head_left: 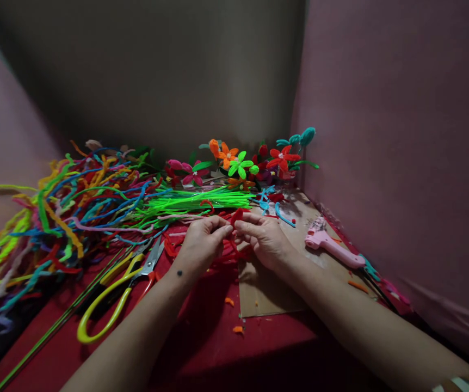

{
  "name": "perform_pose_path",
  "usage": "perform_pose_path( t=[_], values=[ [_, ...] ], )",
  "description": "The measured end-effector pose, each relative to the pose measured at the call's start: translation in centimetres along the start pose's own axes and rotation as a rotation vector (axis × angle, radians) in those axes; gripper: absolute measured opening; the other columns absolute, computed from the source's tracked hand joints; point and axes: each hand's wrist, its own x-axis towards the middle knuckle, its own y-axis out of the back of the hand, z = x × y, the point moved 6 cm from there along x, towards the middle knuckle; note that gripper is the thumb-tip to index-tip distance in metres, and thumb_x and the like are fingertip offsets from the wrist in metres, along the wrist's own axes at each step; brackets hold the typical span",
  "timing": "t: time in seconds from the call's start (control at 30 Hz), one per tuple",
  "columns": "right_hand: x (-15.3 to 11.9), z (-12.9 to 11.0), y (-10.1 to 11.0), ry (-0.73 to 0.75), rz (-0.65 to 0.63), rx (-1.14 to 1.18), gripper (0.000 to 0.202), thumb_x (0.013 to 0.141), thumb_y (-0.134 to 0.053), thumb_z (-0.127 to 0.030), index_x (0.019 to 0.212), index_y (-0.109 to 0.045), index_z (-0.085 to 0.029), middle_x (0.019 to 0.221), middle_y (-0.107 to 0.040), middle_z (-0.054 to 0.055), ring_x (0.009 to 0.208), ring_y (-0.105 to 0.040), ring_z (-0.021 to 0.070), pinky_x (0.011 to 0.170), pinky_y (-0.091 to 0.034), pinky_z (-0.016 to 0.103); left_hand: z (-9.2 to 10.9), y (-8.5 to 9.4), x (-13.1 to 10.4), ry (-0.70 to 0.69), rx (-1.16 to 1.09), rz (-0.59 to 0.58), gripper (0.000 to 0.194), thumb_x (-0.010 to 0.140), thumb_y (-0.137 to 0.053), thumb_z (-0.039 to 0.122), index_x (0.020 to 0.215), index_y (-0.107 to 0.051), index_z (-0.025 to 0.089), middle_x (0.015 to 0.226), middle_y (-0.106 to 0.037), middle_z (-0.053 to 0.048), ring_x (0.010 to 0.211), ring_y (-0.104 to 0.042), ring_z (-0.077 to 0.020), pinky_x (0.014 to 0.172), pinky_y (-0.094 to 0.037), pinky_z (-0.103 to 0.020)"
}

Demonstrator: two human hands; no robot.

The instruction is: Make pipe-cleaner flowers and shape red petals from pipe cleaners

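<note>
Between my two hands, just above the front part of the work surface, is a red pipe cleaner (pixel 238 215) bent into a small loop. My left hand (pixel 207 237) pinches it from the left with thumb and forefinger. From the other side my right hand (pixel 264 238) grips it, fingers closed together. The exact finger contact is partly hidden. More red pipe cleaners (pixel 171 248) lie beneath and beside my left hand. A sheet of brown cardboard (pixel 265 296) lies under my right hand.
Yellow-handled scissors (pixel 116 313) lie left of my left forearm. A heap of coloured pipe cleaners (pixel 67 212) and a green bundle (pixel 202 199) spread behind. Finished pipe-cleaner flowers (pixel 282 159) stand along the back wall. A pink glue gun (pixel 336 249) rests on the right.
</note>
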Motion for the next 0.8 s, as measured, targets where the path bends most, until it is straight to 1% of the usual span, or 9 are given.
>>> perform_pose_path(
  t=[0.13,0.27,0.33,0.47,0.57,0.6,0.67,0.73,0.8],
  values=[
    [-0.4,0.2,-0.5,0.019,-0.03,-0.13,0.027,0.064,-0.07,-0.036,0.078,-0.068,-0.013,0.063,-0.061,0.001,0.048,-0.051,0.0081,0.047,-0.039,0.022,0.4,-0.1,-0.3,0.003,-0.052,0.016,0.012,0.073,-0.055,0.026,0.07,-0.054,0.015,0.037,-0.047,0.007,0.032,-0.036,-0.005,0.035,-0.025,-0.016],
    [-0.6,0.0,-0.5,0.038,-0.015,-0.143,0.026,0.065,-0.068,-0.033,0.084,-0.07,-0.015,0.062,-0.062,0.0,0.048,-0.05,0.0082,0.048,-0.036,0.022,0.3,-0.3,-0.3,0.003,-0.097,-0.021,0.01,0.073,-0.056,0.024,0.074,-0.049,0.017,0.038,-0.05,0.007,0.031,-0.04,-0.0062,0.035,-0.027,-0.015],
    [-0.5,-0.2,-0.5,0.043,-0.001,-0.166,0.022,0.066,-0.067,-0.031,0.079,-0.07,-0.014,0.058,-0.06,0.0,0.048,-0.049,0.008,0.049,-0.035,0.022,0.2,-0.1,-0.2,0.007,-0.092,-0.026,0.013,0.072,-0.059,0.025,0.074,-0.05,0.016,0.041,-0.052,0.006,0.032,-0.042,-0.0065,0.034,-0.027,-0.015],
    [-0.6,-0.8,-0.5,0.053,0.026,-0.245,0.018,0.067,-0.065,-0.03,0.067,-0.066,-0.012,0.053,-0.054,-0.002,0.047,-0.043,0.0061,0.049,-0.03,0.022,0.1,0.6,0.0,0.041,-0.05,-0.024,0.015,0.069,-0.062,0.028,0.071,-0.056,0.014,0.04,-0.048,0.006,0.032,-0.036,-0.0047,0.033,-0.024,-0.016],
    [-0.8,-1.0,-0.7,0.04,0.028,-0.301,0.019,0.067,-0.064,-0.029,0.06,-0.061,-0.012,0.052,-0.049,-0.003,0.047,-0.04,0.0058,0.048,-0.029,0.022,0.7,1.4,0.2,-0.011,-0.092,0.029,0.02,0.066,-0.066,0.029,0.074,-0.06,0.013,0.047,-0.05,0.006,0.036,-0.035,-0.0035,0.035,-0.025,-0.016],
    [-0.9,-1.0,-0.8,0.029,0.013,-0.32,0.02,0.067,-0.063,-0.029,0.059,-0.06,-0.012,0.051,-0.048,-0.004,0.046,-0.039,0.0056,0.048,-0.028,0.022,0.8,1.6,0.3,-0.028,-0.123,0.032,0.021,0.064,-0.067,0.03,0.076,-0.061,0.013,0.052,-0.052,0.005,0.037,-0.036,-0.003,0.035,-0.025,-0.016],
    [-0.9,-0.8,-1.2,-0.001,-0.054,-0.356,0.022,0.068,-0.062,-0.031,0.058,-0.057,-0.012,0.051,-0.046,-0.004,0.047,-0.036,0.0054,0.049,-0.027,0.022,0.6,1.4,0.4,-0.018,-0.18,-0.028,0.025,0.063,-0.069,0.029,0.082,-0.063,0.014,0.057,-0.055,0.004,0.038,-0.035,-0.0022,0.035,-0.023,-0.016],
    [-1.0,-0.5,-1.5,-0.032,-0.122,-0.393,0.025,0.069,-0.061,-0.033,0.055,-0.054,-0.013,0.052,-0.045,-0.004,0.048,-0.035,0.0055,0.05,-0.026,0.023,0.0,1.0,0.6,0.027,-0.214,-0.103,0.024,0.064,-0.069,0.029,0.081,-0.065,0.014,0.052,-0.052,0.005,0.036,-0.033,-0.0017,0.035,-0.02,-0.016],
    [-1.1,-0.4,-1.7,-0.055,-0.165,-0.44,0.028,0.071,-0.06,-0.034,0.054,-0.051,-0.013,0.053,-0.045,-0.004,0.049,-0.035,0.0056,0.051,-0.026,0.024,-0.5,0.8,0.7,0.05,-0.232,-0.126,0.019,0.065,-0.069,0.027,0.074,-0.064,0.012,0.046,-0.047,0.006,0.036,-0.032,-0.0017,0.035,-0.018,-0.016]
  ],
)
